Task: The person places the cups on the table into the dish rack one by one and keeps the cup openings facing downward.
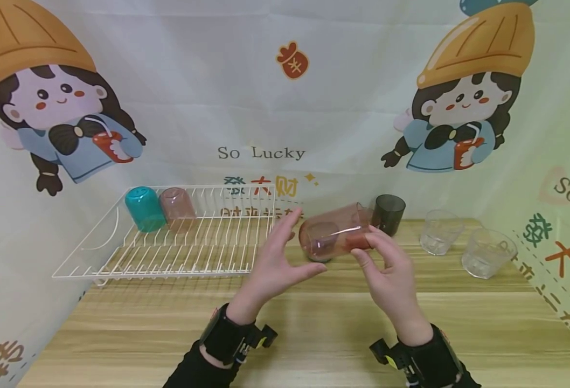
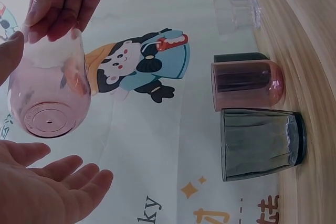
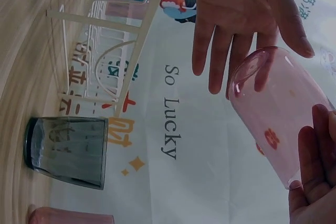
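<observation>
A see-through pink glass [image 1: 335, 233] is held up over the table, tilted almost on its side with its base toward the left. My right hand [image 1: 391, 272] pinches it near the rim between thumb and fingers. Close to the base, my left hand [image 1: 277, 264] is spread with fingers extended, holding nothing. In the left wrist view, the glass's round base [image 2: 50, 120] faces down between both hands. Behind the glass, a grey tumbler [image 3: 68, 150] stands on the table, partly hidden in the head view. Beside it is another pink glass [image 2: 244, 90].
At the left, a white wire rack [image 1: 193, 264] holds an upside-down teal glass [image 1: 145, 210] and an upside-down pink glass [image 1: 178, 203]. A dark glass [image 1: 390, 214] and two clear glasses [image 1: 439, 234] stand along the back right. Printed cloth [image 1: 353, 129] hangs behind the table.
</observation>
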Demonstrator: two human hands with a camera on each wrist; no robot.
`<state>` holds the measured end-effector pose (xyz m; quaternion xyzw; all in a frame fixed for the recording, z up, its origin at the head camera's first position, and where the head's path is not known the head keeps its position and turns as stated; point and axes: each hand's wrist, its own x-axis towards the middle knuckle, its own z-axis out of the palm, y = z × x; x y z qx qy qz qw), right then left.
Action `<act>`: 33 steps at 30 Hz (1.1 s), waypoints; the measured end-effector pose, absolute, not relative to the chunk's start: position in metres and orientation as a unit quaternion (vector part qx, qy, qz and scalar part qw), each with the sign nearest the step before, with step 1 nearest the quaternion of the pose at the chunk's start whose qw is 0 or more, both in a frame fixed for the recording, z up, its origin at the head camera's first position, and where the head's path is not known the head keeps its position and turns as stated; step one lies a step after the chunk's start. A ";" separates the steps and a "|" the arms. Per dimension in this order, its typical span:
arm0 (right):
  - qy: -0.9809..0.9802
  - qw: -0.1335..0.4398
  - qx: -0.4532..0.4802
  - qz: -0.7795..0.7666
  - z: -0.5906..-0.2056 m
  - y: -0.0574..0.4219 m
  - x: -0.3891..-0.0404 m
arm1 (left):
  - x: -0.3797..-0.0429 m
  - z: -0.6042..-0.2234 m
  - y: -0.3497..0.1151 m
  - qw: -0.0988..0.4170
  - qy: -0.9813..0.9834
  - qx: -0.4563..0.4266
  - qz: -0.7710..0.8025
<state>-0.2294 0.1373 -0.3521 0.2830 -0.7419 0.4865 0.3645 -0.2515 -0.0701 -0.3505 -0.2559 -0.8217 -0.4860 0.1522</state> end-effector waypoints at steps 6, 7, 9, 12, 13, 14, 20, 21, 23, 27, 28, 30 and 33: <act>-0.735 0.352 0.283 0.506 -0.355 0.135 -0.230 | -0.253 -0.353 -0.069 0.159 -0.803 -0.279 -0.503; -0.733 0.349 0.282 0.511 -0.355 0.135 -0.230 | -0.253 -0.354 -0.069 0.161 -0.801 -0.281 -0.504; -0.730 0.346 0.282 0.518 -0.356 0.135 -0.231 | -0.253 -0.354 -0.069 0.164 -0.796 -0.287 -0.507; -0.720 0.336 0.282 0.538 -0.358 0.134 -0.232 | -0.254 -0.355 -0.068 0.159 -0.791 -0.286 -0.516; -0.717 0.331 0.282 0.544 -0.359 0.134 -0.233 | -0.254 -0.356 -0.068 0.154 -0.789 -0.285 -0.522; -0.714 0.328 0.283 0.550 -0.360 0.134 -0.233 | -0.253 -0.356 -0.068 0.151 -0.786 -0.286 -0.527; -0.682 0.292 0.282 0.608 -0.364 0.130 -0.233 | -0.253 -0.356 -0.067 0.133 -0.752 -0.295 -0.575; -0.678 0.286 0.281 0.616 -0.365 0.130 -0.233 | -0.253 -0.356 -0.066 0.129 -0.745 -0.296 -0.584; -0.672 0.278 0.277 0.628 -0.366 0.128 -0.232 | -0.253 -0.356 -0.066 0.120 -0.729 -0.297 -0.605; -0.669 0.265 0.267 0.641 -0.368 0.126 -0.231 | -0.251 -0.355 -0.065 0.110 -0.706 -0.296 -0.633; -0.669 0.262 0.265 0.644 -0.368 0.126 -0.231 | -0.251 -0.354 -0.065 0.109 -0.701 -0.297 -0.639; -0.666 0.258 0.265 0.647 -0.368 0.125 -0.231 | -0.251 -0.355 -0.064 0.110 -0.694 -0.296 -0.647; -0.660 0.259 0.273 0.650 -0.368 0.124 -0.231 | -0.251 -0.355 -0.064 0.115 -0.686 -0.297 -0.655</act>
